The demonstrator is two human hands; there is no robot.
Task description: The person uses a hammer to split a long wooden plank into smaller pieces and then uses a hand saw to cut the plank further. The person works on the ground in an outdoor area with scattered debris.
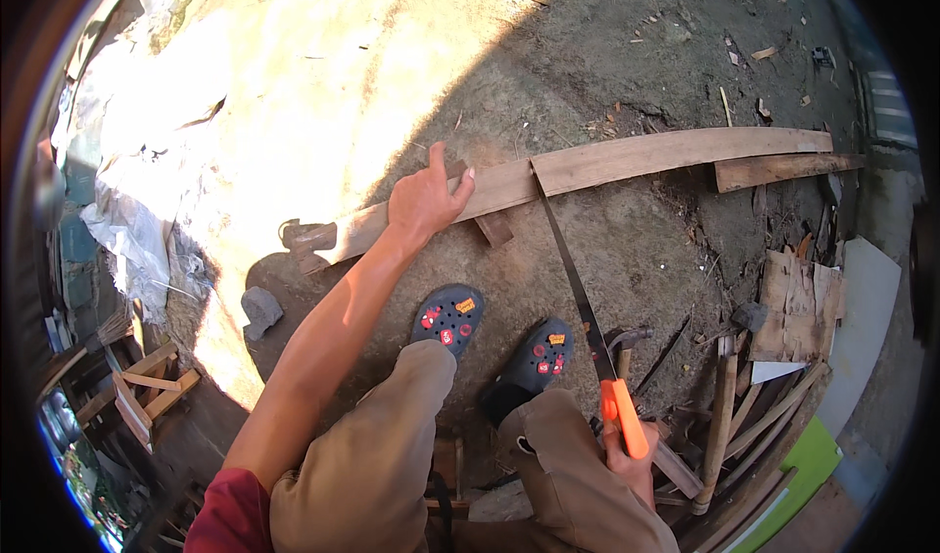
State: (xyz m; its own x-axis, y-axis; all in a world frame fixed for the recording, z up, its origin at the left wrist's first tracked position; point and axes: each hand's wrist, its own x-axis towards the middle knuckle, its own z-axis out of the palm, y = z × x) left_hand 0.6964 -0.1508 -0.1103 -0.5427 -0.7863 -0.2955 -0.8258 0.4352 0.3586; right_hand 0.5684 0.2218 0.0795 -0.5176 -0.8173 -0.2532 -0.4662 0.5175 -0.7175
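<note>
A long wooden plank [607,160] lies across the view in front of me, bent in appearance by the lens. My left hand [423,199] rests on its left part, index finger and thumb stretched apart; the other fingers are hidden. Low on the right, my right hand [632,467] is closed round the orange handle of a handsaw [571,269]. The dark blade slants up and left, and its far end meets the plank right of my left hand. Short wood blocks [494,228] show under and beside the plank.
A hammer [627,338] lies partly behind the saw. Timber pieces [720,436] and a rough board [795,303] are heaped at the right. Another short beam [783,169] lies near the plank's right end. A grey stone [260,310] and white plastic sheeting [132,235] are at left.
</note>
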